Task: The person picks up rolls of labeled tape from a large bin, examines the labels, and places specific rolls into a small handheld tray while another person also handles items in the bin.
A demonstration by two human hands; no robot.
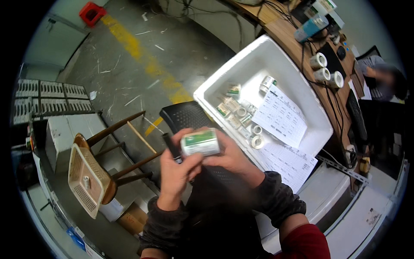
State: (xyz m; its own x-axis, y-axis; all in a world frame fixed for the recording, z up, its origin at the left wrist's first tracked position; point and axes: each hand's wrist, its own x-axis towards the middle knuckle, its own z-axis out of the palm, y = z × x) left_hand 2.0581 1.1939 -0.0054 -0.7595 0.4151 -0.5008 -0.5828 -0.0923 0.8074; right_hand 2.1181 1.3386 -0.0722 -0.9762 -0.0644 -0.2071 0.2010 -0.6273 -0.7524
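Between my two hands, in front of my body, is a roll of green and white labels (201, 141). My right hand (234, 156) is closed round its right side. My left hand (174, 172) grips a black marker pen (171, 146), which points up and away, while its thumb and fingers also touch the left side of the roll. Just beyond stands a white foam box (311, 140) with several smaller label rolls (233, 105) in it. A printed sheet (282, 116) lies over part of the box, and another sheet (288, 163) lies at its near edge.
To the left, a beige plastic basket (76, 166) with a small roll inside rests on a wooden stool (113, 190). A black perforated chair (185, 115) stands before the box. On the right, a wooden desk (282, 36) holds white rolls (318, 61) and cables; a person (381, 77) sits beyond it.
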